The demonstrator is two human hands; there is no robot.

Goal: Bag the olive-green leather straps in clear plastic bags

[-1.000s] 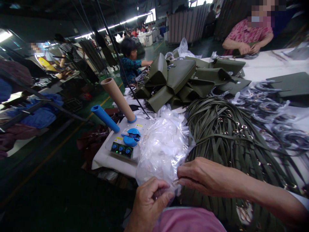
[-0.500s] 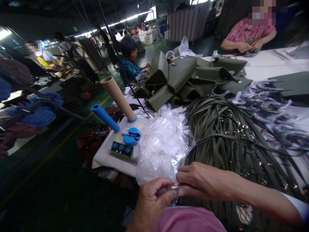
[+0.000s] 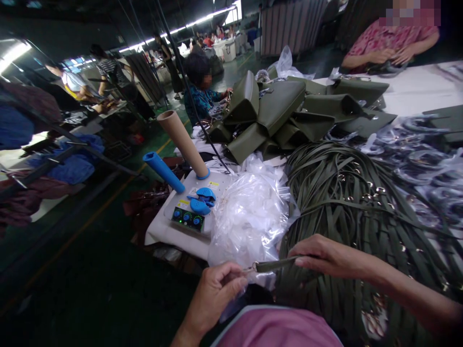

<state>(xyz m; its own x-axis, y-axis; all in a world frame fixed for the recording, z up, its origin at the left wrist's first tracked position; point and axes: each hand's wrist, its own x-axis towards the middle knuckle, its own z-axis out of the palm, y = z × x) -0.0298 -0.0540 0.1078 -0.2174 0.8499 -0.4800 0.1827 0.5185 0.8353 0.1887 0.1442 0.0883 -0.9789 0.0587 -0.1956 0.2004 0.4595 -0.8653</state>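
An olive-green bag strap [image 3: 273, 265] stretches level between my two hands, close in front of my body. My left hand [image 3: 222, 286] is closed in a pinch on the metal clasp [image 3: 251, 268] at the strap's end. My right hand [image 3: 318, 253] grips the strap farther along, fingers closed over it. Just beyond the hands lies a clear plastic bag [image 3: 249, 217] filled with whitish pieces. To its right spreads a thick bundle of the same green straps [image 3: 333, 193] with metal rings, running under my right forearm.
A grey machine [image 3: 170, 205] with knobs carries a blue tube [image 3: 164, 172] and a cardboard tube [image 3: 183, 144]. Green handbags [image 3: 278, 106] are heaped behind. Plastic-wrapped pieces [image 3: 415, 159] lie at right. Co-workers sit across the table [image 3: 427, 91] and behind the heap.
My hands were close together over the metal fitting; now the right hand has drawn away to the right, and a length of strap shows between them. The view has shifted slightly.
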